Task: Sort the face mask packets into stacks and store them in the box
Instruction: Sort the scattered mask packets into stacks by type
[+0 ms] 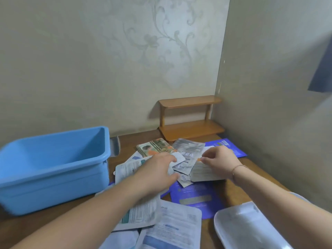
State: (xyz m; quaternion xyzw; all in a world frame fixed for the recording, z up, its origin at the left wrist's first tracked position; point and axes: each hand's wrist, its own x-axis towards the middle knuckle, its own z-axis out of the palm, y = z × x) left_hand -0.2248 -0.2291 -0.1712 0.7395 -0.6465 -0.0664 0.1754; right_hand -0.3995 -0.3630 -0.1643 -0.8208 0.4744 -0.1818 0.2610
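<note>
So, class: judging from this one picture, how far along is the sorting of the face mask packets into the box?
Done: little; what shows of the inside of the blue plastic box holds no packets. In hand: the left hand holds a white packet, and the right hand pinches a pale stack of packets. Left: loose white and dark blue packets on the wooden table need stacking and boxing.

Blue plastic box, open and upright at left, face mask packets scattered flat and overlapping to its right, white printed ones nearest, dark blue packets mid-table and far right, silver packet centre, green-orange stack beyond
</note>
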